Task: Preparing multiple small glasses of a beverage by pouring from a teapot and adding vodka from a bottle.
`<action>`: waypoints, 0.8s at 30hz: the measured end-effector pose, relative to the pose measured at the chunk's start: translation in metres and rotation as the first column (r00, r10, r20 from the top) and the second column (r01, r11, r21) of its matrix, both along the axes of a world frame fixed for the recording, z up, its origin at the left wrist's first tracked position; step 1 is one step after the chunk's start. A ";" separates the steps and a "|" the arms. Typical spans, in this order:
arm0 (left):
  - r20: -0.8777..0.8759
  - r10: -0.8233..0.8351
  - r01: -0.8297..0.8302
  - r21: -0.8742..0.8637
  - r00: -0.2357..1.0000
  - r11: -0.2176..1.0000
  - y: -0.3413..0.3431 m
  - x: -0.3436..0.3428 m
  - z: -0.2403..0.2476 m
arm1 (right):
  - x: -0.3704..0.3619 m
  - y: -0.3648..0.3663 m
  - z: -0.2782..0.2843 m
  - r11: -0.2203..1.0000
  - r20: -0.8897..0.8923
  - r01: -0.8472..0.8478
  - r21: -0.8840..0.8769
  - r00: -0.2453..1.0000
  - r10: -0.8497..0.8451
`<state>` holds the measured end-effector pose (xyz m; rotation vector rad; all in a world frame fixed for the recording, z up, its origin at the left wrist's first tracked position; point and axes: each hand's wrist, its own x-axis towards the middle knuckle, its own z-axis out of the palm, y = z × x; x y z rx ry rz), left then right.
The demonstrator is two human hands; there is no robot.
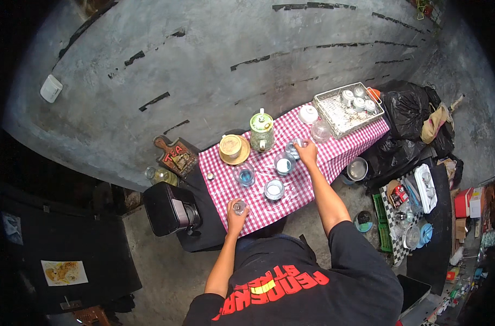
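My left hand (236,218) is closed around a small clear glass (239,206) at the near left edge of the table. Farther right, my right hand (308,154) grips a clear glass (292,149). Between the hands stand several round glass vessels: one with blue contents (246,175), one with a pale disc inside (283,165), and a glass with a white top or contents (274,189). Behind them are a green patterned pot (262,123) and a cream-coloured lidded pot (231,145) on a wooden saucer. A tiny light-coloured cap (210,176) lies at the left.
A red-and-white checked cloth (312,187) covers the table. At its right end are a metal tray (335,127) with cups, a clear jar (320,131) and a white lid (308,113). A black appliance (163,211) stands left; black bags (405,111) are heaped right.
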<state>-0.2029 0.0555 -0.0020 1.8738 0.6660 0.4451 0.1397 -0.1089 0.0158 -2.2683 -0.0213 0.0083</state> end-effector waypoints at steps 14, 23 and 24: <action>0.003 0.010 -0.011 0.036 1.000 0.999 -0.002 0.002 0.003 | -0.088 0.026 0.021 0.689 0.097 -0.285 0.666 0.949 0.298; 0.015 0.048 -0.047 -0.069 0.999 0.996 -0.006 -0.005 -0.018 | -0.153 0.033 0.067 0.574 0.098 -0.360 0.735 0.895 0.435; 0.018 0.060 -0.059 -0.042 0.998 0.997 -0.007 -0.006 -0.019 | -0.156 0.033 0.070 0.564 0.100 -0.364 0.742 0.891 0.443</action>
